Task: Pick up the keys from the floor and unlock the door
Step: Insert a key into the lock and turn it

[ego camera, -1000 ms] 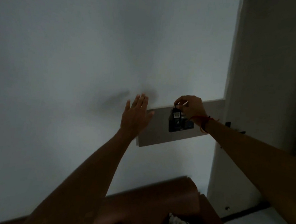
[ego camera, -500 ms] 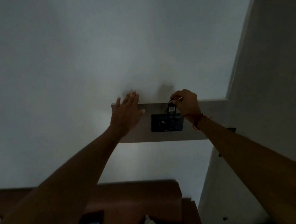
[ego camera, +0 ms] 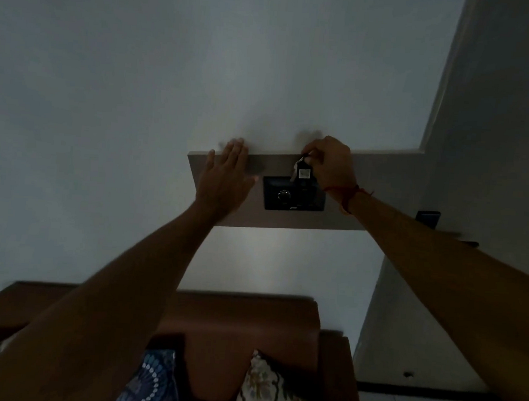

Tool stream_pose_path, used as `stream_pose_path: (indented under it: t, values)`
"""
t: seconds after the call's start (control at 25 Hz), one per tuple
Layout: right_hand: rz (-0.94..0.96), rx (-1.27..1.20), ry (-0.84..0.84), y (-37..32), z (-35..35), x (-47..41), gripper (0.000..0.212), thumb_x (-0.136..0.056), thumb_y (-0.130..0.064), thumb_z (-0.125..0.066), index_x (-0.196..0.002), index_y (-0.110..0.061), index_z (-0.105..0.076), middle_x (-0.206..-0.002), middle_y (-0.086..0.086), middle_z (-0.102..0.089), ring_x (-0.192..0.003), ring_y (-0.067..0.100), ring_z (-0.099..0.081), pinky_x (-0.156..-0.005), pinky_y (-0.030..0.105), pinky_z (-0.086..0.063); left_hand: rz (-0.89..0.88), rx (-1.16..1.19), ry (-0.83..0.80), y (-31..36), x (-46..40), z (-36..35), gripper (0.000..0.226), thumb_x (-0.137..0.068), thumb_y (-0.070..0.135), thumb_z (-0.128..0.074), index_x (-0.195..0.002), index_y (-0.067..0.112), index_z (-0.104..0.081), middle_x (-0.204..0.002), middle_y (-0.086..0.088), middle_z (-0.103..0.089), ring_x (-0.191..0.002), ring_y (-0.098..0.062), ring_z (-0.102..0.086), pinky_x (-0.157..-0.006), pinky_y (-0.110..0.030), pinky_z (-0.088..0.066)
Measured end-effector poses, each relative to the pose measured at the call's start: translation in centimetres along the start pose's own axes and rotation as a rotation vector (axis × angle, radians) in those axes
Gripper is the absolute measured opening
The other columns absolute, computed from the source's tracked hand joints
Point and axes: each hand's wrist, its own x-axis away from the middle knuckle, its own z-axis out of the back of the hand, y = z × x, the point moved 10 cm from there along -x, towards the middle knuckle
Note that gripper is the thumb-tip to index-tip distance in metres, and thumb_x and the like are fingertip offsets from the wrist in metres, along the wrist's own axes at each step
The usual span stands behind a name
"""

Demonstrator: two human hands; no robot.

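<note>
Here right hand [ego camera: 331,164] pinches the keys [ego camera: 302,171], left hand [ego camera: 227,179] spread flat beside them

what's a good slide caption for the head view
Right hand holds keys at a wall panel; left hand lies flat beside it.

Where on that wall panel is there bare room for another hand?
The panel is bare right of the right hand, up to the wall corner. A narrow strip below the black switch plate is free too. It is crowded between the left hand and the right, where the keys dangle over the plate.
</note>
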Motion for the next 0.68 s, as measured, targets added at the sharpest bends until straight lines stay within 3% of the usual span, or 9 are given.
stream_pose_path:
  t: [0.12,0.28,0.4,0.56,0.68]
  values:
    - [0.047,-0.007,-0.049,-0.4,-0.2,-0.2,0.015,-0.078,0.008,-0.067,-0.092,0.004,-0.072,-0.094,0.027,-0.064,-0.09,0.035,-0.062,-0.078,0.022,-0.04,0.009,0.009,0.002,0.4,-0.3,-0.1,0.078,-0.106,0.048,-0.041,-0.165,0.006,-0.01,-0.174,-0.013,-0.006,-0.162,-0.028,-0.006,-0.131,-0.054,-0.01]
    - [0.09,0.027,-0.136,-0.9,-1.1,-0.8,0.012,-0.081,0.005,-0.067,-0.091,0.004,-0.073,-0.095,0.029,-0.064,-0.087,0.036,-0.062,-0.079,0.032,-0.049,0.022,0.017,0.007,0.6,-0.4,-0.5,0.079,-0.105,0.049,-0.042,-0.165,0.007,-0.01,-0.174,-0.013,-0.006,-0.162,-0.028,-0.006,-0.132,-0.053,-0.01]
    - [0.17,0.194,-0.275,-0.8,-2.8,-0.7,0.011,-0.081,0.003,-0.066,-0.09,0.006,-0.073,-0.095,0.03,-0.066,-0.088,0.039,-0.064,-0.079,0.038,-0.051,0.035,0.024,0.008,0.8,-0.4,-1.0,0.08,-0.105,0.05,-0.042,-0.165,0.006,-0.01,-0.174,-0.015,-0.005,-0.162,-0.029,-0.007,-0.132,-0.051,-0.011]
    - [0.126,0.13,-0.147,0.5,-1.7,0.0,0.008,-0.076,0.008,-0.068,-0.083,0.008,-0.071,-0.083,0.031,-0.066,-0.08,0.042,-0.063,-0.074,0.04,-0.049,0.053,0.035,0.024,0.8,-0.5,-1.5,0.08,-0.106,0.049,-0.041,-0.164,0.005,-0.01,-0.174,-0.016,-0.005,-0.162,-0.03,-0.007,-0.132,-0.051,-0.011]
    - [0.123,0.131,-0.132,0.7,-2.0,0.3,0.009,-0.077,0.008,-0.066,-0.086,0.007,-0.069,-0.085,0.029,-0.064,-0.081,0.041,-0.062,-0.072,0.037,-0.047,0.069,0.033,0.025,0.8,-0.6,-1.7,0.08,-0.106,0.05,-0.041,-0.164,0.004,-0.011,-0.174,-0.017,-0.005,-0.162,-0.03,-0.007,-0.132,-0.051,-0.011]
